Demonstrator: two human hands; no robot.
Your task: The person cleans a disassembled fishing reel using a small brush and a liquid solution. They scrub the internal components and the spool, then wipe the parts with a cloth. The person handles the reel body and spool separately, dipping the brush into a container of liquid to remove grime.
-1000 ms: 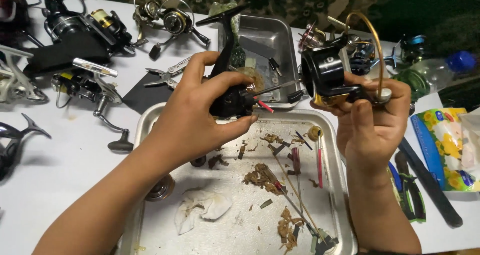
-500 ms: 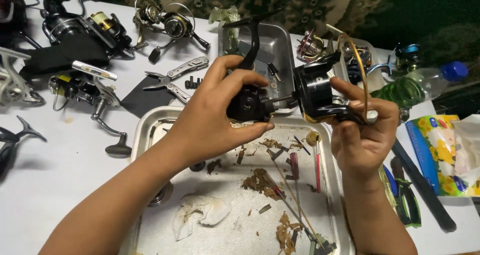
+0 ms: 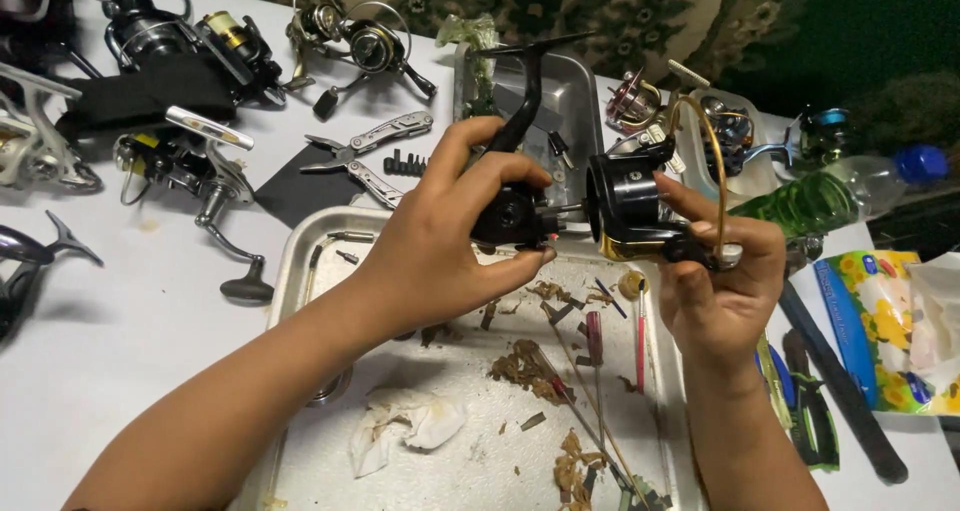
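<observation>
The left hand (image 3: 440, 246) covers most of the black reel body (image 3: 510, 216), so its side is hidden. The right hand's fingers (image 3: 700, 206) hide part of the black spool (image 3: 625, 206). The metal tray (image 3: 300, 261) runs off the bottom edge. The bits in the tray are too small to tell.
</observation>
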